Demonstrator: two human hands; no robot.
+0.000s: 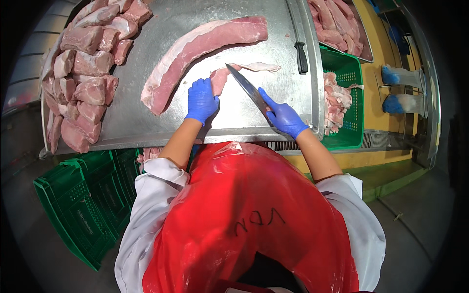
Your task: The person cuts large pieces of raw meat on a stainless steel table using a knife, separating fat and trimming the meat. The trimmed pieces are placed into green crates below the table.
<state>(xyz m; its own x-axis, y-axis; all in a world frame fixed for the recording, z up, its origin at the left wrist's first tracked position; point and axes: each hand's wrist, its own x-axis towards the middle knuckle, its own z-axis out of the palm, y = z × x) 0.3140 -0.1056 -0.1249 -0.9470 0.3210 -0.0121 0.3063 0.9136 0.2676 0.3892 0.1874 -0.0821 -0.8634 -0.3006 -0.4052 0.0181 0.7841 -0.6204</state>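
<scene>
My left hand (201, 101), in a blue glove, is closed on the near end of a thin strip of pink meat (219, 83) on the metal table (171, 128). The strip's pale, fatty end trails off to the right. In my blue-gloved right hand (287, 118) is a knife (246, 88), its blade slanting up and left so that the tip touches or overlies the strip. My right fingers wrap the handle, with one finger stretched along it. Beyond both hands lies a long, curved piece of pork loin (195, 49), apart from them.
Many cut meat chunks (90, 63) are heaped along the table's left side. A second knife with a black handle (301, 57) lies near the right rim. Beyond that rim stand a green crate (354, 100) of trimmings and a metal tray (365, 41) of meat. Green crates (80, 205) stand lower left.
</scene>
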